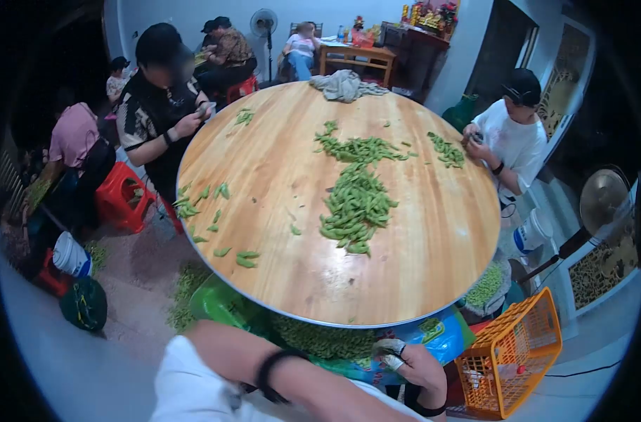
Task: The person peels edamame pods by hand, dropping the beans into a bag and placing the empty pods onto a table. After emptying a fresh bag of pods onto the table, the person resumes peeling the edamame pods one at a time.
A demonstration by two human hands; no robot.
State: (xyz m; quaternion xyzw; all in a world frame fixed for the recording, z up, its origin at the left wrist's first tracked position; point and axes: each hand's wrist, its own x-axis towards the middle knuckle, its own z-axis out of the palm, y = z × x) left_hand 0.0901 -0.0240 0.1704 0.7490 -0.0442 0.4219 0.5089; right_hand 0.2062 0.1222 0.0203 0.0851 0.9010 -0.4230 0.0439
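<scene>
My right hand [413,364] is at the near edge of the round wooden table [264,239], below its rim. White coverings wrap its fingertips, and the fingers curl closed; what they hold, if anything, I cannot make out. Just left of it lies a heap of green pods or husks [324,339] on green and blue plastic sheeting [225,301]. My left forearm [320,383], with a black band, crosses the bottom of the view, but its hand does not show. A pile of edamame pods [355,204] lies mid-table, with several loose pods [247,259] toward the left.
An orange plastic crate [510,352] stands at lower right, near a container of shelled beans [486,287]. Two people work at the table, left [162,105] and right [521,133]. A cloth [345,86] lies at the far rim. Red stools [124,199] and buckets [71,254] stand left.
</scene>
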